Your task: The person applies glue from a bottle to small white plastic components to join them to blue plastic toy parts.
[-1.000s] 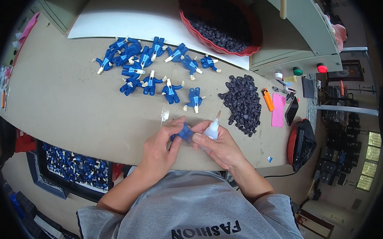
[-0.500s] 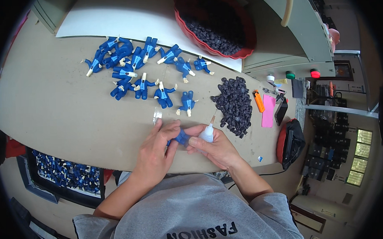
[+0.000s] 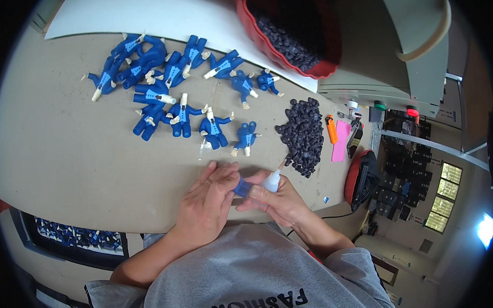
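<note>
My left hand is closed around a small blue figure, which it hides for the most part. My right hand grips a small white squeeze bottle between thumb and fingers, with its thin tan nozzle pointing up and away. The right fingers also touch the figure's near end. Beyond my hands lie several headless figures in blue suits with cream necks and hands, some of them overlapping. Right of these is a heap of small dark pieces on the table.
A red scalloped bowl of dark pieces stands at the back on a white sheet. Toward the right lie an orange cutter, a pink slip and a red-black pouch. A tray of blue pieces sits low left.
The whole view has shifted and turned a little. Both hands keep almost the same hold on the figure and bottle, and the bottle's nozzle leans farther right.
</note>
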Demonstrator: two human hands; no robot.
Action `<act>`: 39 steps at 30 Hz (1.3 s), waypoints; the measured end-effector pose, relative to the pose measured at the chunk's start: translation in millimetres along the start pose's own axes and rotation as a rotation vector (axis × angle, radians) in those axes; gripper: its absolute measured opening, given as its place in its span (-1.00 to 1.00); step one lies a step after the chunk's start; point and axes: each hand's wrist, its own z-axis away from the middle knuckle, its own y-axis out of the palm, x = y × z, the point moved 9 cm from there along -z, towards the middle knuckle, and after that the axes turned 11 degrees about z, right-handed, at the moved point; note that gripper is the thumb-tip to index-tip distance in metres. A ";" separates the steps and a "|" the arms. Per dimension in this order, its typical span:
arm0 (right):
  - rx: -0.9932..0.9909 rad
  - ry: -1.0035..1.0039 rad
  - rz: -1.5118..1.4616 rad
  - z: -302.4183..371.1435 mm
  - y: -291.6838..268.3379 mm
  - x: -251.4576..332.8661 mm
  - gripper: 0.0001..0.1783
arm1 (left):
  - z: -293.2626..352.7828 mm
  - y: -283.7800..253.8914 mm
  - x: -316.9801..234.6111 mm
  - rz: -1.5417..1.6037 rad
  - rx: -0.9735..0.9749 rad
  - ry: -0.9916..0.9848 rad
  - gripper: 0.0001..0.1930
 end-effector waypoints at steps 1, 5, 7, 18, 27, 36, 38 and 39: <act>0.004 -0.008 -0.017 0.7 -0.7 1.9 -0.71 | -1.9 0.1 -1.1 0.002 -0.004 0.010 -0.69; 0.026 -0.017 -0.061 -2.0 7.1 5.2 -0.71 | -1.2 -3.4 -8.2 -0.058 -0.010 0.019 -0.70; 0.043 -0.039 -0.042 -4.5 8.2 6.5 -0.70 | 0.7 -5.9 -3.9 -0.012 -0.023 -0.002 -0.71; 0.232 -0.471 0.161 0.5 14.6 5.3 -0.39 | 51.2 -214.5 -20.4 -0.560 -0.659 -0.168 -0.58; 0.174 -0.510 0.330 7.3 24.5 9.7 -0.72 | -37.8 -198.8 -44.6 -0.980 -0.513 0.056 -0.53; 0.024 -0.563 0.397 2.7 0.8 -7.6 -0.75 | -49.3 -190.1 2.5 -0.568 -0.417 0.014 -0.67; 0.055 -0.619 0.253 2.3 1.7 -1.3 -0.82 | -44.3 -190.6 -0.9 -0.453 -0.399 0.000 -0.68; 0.060 -0.619 0.252 2.8 8.1 -0.4 -0.82 | -37.6 -195.6 -8.7 -0.411 -0.503 0.050 -0.68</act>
